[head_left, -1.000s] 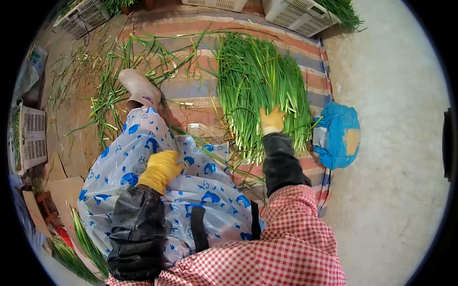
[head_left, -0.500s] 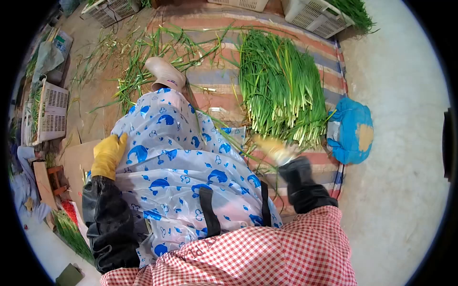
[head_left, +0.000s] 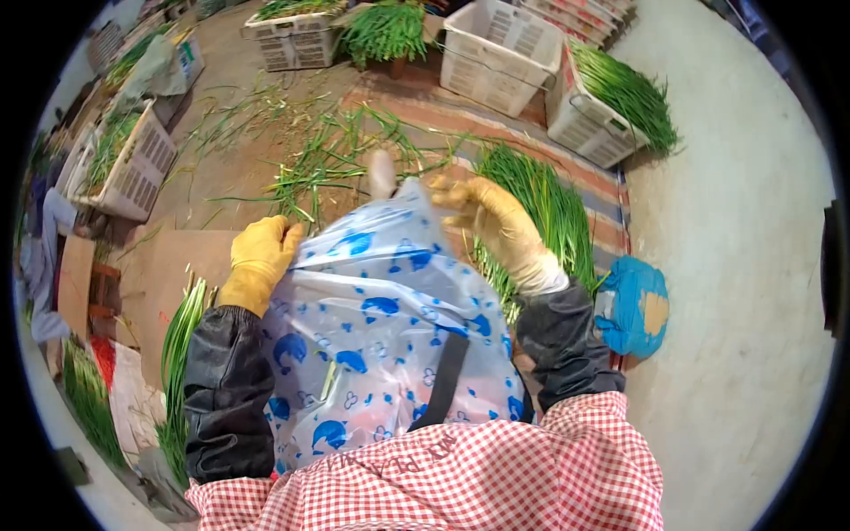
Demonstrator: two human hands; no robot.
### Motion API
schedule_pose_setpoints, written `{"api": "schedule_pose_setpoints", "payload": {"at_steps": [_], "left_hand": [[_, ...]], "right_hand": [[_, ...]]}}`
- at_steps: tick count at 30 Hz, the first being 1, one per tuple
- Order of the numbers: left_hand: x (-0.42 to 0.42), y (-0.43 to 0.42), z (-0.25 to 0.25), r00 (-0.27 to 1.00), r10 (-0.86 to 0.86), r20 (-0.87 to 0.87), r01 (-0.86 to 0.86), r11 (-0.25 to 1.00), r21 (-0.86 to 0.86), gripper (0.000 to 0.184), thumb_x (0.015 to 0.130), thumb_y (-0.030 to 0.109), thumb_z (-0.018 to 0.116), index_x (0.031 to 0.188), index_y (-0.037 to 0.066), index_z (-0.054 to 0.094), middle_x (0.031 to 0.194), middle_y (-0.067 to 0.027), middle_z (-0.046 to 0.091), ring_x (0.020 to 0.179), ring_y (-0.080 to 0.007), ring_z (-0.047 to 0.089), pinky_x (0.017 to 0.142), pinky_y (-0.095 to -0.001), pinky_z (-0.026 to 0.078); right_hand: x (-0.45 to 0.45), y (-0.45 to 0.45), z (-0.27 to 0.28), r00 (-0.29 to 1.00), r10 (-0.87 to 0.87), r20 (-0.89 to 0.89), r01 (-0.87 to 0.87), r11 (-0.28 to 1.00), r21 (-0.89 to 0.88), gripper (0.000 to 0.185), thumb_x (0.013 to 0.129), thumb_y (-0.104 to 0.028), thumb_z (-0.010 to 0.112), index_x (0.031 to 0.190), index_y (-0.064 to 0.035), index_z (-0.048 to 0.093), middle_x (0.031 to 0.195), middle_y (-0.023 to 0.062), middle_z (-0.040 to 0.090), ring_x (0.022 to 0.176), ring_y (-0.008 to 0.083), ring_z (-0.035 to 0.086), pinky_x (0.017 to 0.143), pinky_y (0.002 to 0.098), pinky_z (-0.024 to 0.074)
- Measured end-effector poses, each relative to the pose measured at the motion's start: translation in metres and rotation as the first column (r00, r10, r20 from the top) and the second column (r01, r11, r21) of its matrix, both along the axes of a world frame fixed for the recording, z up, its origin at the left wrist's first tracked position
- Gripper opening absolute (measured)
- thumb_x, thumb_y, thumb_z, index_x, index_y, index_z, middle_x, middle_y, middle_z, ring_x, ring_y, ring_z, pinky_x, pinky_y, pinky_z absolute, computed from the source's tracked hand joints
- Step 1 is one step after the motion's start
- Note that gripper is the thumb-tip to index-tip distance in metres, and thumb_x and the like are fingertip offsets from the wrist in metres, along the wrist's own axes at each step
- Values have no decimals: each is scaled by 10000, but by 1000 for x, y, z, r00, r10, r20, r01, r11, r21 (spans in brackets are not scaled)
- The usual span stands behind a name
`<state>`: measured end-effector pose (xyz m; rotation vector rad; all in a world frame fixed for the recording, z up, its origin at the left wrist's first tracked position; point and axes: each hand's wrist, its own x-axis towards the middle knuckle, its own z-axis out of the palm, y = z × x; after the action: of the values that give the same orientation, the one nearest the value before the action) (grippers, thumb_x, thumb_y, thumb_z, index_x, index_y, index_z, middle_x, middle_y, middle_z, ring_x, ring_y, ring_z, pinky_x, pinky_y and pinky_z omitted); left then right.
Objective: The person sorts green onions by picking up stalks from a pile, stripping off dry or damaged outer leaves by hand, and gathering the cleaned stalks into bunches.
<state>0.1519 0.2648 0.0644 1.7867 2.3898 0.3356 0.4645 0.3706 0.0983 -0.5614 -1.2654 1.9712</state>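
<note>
My left hand, in a yellow glove, pinches the left edge of the clear plastic apron with blue dolphin prints, which is spread over my lap. My right hand, in a paler yellow glove, is raised at the apron's upper right edge with its fingers apart and slightly curled; nothing shows in it. Behind and beyond it, a pile of green stalks lies on the striped sheet, partly hidden by that hand. A short pale stalk piece rests on the apron.
White crates stand at the back, one filled with greens. Another crate is at the left. A blue wrapped bundle sits on the right. Loose stalks litter the floor, and a bunch lies by my left arm.
The view has tilted up toward the crates. My right hand has left the green pile and come to the apron's upper edge. My left hand went from over my lap to the apron's left edge.
</note>
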Motion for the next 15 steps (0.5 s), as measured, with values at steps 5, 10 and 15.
{"api": "schedule_pose_setpoints", "payload": {"at_steps": [5,10,15], "left_hand": [[-17,-11,-9,881,139,451,-140,990,-32,411,833,438,523,869,44,634,809,-130,656,795,-270,626,700,-367,463],[-14,-15,-15,787,46,616,-106,992,62,282,818,314,608,822,32,613,696,-81,621,629,-192,567,605,-298,442],[-6,-15,-4,854,-56,517,-62,976,209,294,821,331,616,837,38,627,720,-85,632,601,-211,571,576,-293,446]], "right_hand": [[14,51,-72,807,-337,484,176,921,349,437,915,-405,472,1170,-58,543,1180,72,553,1064,217,526,943,280,385],[28,-42,-64,969,70,235,37,904,-426,444,911,-370,479,1181,-22,529,1138,104,581,1013,226,558,922,313,427],[55,-31,-128,795,-118,595,201,977,-75,433,908,-357,480,1163,-12,538,1115,113,592,983,219,572,911,327,440]]}}
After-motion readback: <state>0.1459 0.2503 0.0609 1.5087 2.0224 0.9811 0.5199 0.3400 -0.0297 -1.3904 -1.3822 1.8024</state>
